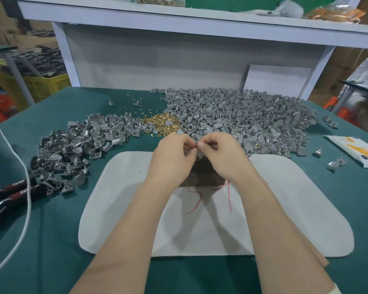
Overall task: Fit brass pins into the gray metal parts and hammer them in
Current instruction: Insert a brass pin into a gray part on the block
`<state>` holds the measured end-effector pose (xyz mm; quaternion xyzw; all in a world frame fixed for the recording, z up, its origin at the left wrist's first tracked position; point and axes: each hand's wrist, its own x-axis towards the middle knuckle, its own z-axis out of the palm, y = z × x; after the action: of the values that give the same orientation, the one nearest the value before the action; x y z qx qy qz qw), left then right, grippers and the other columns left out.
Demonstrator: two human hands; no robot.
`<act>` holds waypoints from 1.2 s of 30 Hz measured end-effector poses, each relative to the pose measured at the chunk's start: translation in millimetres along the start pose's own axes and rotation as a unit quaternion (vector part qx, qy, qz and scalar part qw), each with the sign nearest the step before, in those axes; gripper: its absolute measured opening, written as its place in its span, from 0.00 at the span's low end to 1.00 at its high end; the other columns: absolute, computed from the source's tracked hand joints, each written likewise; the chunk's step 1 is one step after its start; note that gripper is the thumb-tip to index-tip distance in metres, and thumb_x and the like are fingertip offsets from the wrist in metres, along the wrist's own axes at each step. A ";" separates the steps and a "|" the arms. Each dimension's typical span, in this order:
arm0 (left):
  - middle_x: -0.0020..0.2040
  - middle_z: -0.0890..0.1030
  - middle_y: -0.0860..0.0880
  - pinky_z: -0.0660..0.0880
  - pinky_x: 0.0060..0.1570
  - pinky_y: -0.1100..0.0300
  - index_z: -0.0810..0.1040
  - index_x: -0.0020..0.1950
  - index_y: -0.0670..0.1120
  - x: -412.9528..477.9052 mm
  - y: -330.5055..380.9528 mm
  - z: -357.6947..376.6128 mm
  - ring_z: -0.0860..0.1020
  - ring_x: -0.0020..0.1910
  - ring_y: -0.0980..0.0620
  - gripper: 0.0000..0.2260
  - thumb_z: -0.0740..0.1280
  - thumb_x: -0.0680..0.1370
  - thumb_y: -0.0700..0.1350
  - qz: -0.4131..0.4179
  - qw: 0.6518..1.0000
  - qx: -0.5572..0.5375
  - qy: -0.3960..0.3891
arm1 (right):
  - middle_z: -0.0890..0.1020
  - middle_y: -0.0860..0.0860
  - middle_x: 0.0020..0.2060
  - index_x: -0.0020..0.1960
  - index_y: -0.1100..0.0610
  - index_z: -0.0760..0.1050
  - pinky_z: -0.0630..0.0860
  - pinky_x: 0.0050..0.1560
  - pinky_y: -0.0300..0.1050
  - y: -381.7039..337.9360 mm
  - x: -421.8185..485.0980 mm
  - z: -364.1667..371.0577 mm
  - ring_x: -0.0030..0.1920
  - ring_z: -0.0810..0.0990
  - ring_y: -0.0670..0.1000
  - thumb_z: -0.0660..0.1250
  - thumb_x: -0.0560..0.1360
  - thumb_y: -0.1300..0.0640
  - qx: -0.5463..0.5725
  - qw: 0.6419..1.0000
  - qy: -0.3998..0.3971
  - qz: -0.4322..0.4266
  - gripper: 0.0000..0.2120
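A small gray metal part [198,155] is pinched between the fingertips of the left grip [172,158] and the right grip [223,158], both curled on it above a dark brown block [202,175] on a white felt pad [285,209]. Just beyond, a heap of tiny brass pins [162,124] lies between two piles of gray metal parts [242,117] on the green-clothed worktop [51,240]. A white shelf [179,20] spans above. Black tool handles [13,187] at the left read "TAPER".

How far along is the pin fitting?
Done, apparently: a few parts at the right pile's near edge show brass. In hand: left hand and right hand pinch one gray part; pin too small to see. Left: most of that pile, the left pile, the brass pins heap.
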<state>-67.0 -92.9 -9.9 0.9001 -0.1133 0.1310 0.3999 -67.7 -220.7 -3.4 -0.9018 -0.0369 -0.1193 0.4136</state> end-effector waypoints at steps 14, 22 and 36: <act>0.45 0.75 0.52 0.70 0.44 0.57 0.75 0.41 0.50 -0.3 1.8 -1.2 0.73 0.43 0.51 0.05 0.67 0.76 0.42 0.043 0.998 0.010 0.048 | 0.81 0.50 0.37 0.40 0.53 0.77 0.77 0.53 0.53 -2.7 -0.6 -0.9 0.43 0.80 0.52 0.66 0.75 0.59 0.051 0.998 0.019 -0.007 0.06; 0.47 0.76 0.54 0.73 0.54 0.53 0.79 0.48 0.52 -0.4 -2.7 -8.0 0.77 0.51 0.49 0.06 0.70 0.73 0.49 -0.012 0.999 0.032 -0.026 | 0.77 0.42 0.31 0.38 0.49 0.73 0.69 0.36 0.32 5.0 0.2 -1.2 0.35 0.75 0.45 0.65 0.74 0.59 -0.025 0.999 0.034 -0.018 0.08; 0.50 0.80 0.48 0.72 0.57 0.48 0.75 0.43 0.52 -2.6 0.1 -4.4 0.76 0.55 0.44 0.04 0.66 0.76 0.43 -0.039 0.993 0.084 -0.069 | 0.71 0.49 0.44 0.50 0.56 0.76 0.71 0.51 0.48 3.4 -2.3 0.4 0.48 0.73 0.53 0.62 0.77 0.59 -0.198 0.976 -0.024 -0.090 0.04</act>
<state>-70.0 -89.4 -7.8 0.9410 -0.0940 0.0624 0.3189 -69.3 -222.6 -6.7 -0.9614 -0.1033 -0.1390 0.2137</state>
